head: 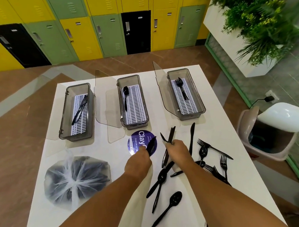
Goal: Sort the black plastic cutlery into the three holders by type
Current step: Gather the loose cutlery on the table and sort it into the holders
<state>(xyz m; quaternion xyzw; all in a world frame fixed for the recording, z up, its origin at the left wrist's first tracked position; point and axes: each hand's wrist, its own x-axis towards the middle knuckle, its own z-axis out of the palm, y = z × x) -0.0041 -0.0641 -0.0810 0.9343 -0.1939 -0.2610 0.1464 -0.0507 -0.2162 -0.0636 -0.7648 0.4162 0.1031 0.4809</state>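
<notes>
Three clear grey holders stand open on the white table (104,163): the left holder (63,124) has knives in it, the middle holder (142,98) a spoon, the right holder (199,96) forks. My left hand (138,162) holds a black piece of cutlery (151,145) over a purple round sticker (135,139); its type is unclear. My right hand (179,149) grips a small bunch of black cutlery (170,135) pointing away from me. Loose forks (212,148), spoons (168,207) and a knife (191,137) lie scattered on the table to the right.
A tied plastic bag (77,178) of more black cutlery sits at the table's near left. A bin with a white swing lid (277,130) stands off the table's right edge. Lockers line the far wall, and a planter hangs at the upper right.
</notes>
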